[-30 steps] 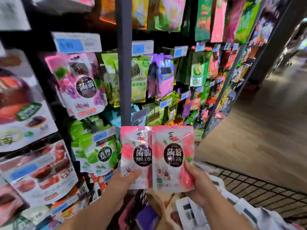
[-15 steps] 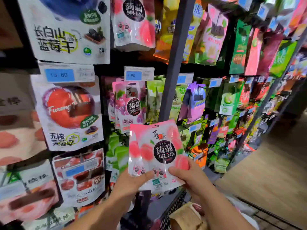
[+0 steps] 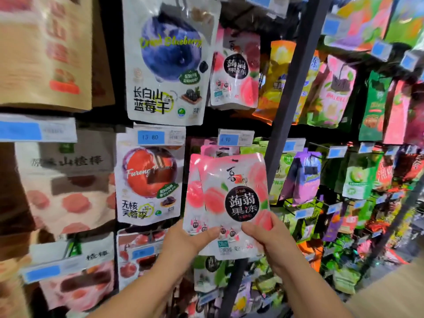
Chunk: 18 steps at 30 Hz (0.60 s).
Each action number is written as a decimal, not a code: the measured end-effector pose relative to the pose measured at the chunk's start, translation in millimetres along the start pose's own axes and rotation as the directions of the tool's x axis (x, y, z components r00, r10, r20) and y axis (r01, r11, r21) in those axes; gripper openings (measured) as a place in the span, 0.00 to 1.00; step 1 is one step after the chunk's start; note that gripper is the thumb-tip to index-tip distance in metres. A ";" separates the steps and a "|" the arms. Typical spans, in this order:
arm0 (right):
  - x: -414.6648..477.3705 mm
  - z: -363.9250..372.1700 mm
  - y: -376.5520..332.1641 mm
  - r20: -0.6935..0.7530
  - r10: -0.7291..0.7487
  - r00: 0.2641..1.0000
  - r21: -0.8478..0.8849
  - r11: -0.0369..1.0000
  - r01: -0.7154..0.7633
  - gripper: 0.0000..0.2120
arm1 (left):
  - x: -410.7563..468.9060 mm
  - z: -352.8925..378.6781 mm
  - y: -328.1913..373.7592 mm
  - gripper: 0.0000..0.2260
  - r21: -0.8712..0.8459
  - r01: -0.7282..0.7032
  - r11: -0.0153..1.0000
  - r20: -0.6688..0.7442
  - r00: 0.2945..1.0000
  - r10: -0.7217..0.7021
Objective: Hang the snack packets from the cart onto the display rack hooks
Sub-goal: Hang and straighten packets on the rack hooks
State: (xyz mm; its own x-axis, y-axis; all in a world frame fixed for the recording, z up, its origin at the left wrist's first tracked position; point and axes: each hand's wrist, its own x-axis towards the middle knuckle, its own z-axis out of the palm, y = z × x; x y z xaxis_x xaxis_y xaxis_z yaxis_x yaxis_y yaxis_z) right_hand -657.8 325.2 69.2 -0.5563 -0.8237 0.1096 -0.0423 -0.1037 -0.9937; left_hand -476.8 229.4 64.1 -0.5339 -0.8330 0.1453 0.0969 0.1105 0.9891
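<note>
A shop's display rack fills the background, hung with snack bags under blue price tags. Nearest, just left of the dark upright post (image 3: 286, 111), the left hand (image 3: 190, 239) and right hand (image 3: 268, 242) hold two overlapped peach jelly packets (image 3: 229, 198) by their bottom edge. Each grip is closed on the packets, thumbs pressed on the front. Holding them low probably keeps the punched hang hole (image 3: 234, 160) at the top free to meet a hook, and keeping the pair upright and face-out suits how the rack's bags hang. Just behind them, also left of the post, pink bags hang under a price tag (image 3: 234, 138). Higher on that side a matching hung peach packet (image 3: 236, 70) sits beside the blueberry bag (image 3: 167, 60), so that row looks like the intended home. Its hook is hidden. Farther off, right of the post, hang green bags (image 3: 358, 175).
</note>
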 end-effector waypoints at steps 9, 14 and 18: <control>31.4 13.6 -82.1 0.056 -0.261 0.964 0.124 0.960 0.253 0.39 | 23.4 -20.1 62.5 0.08 -0.102 -0.157 0.982 -0.062 0.987 0.151; 58.2 14.7 -131.3 0.030 -0.316 0.948 0.255 0.920 0.298 0.46 | 40.0 -31.3 105.6 0.11 -0.175 -0.257 0.950 -0.094 0.965 0.244; 76.3 18.1 -160.7 0.012 -0.349 0.937 0.304 0.894 0.329 0.39 | 49.7 -42.0 130.8 0.20 -0.189 -0.305 0.933 -0.094 0.952 0.292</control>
State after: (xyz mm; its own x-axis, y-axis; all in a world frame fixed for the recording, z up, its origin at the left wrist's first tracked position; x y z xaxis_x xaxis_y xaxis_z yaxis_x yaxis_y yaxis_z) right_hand -678.5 268.9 237.7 -0.4961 -0.7425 0.4501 0.0311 -0.5332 -0.8454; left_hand -455.3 179.7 199.8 -0.4010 -0.8113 0.4254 0.4118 0.2551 0.8748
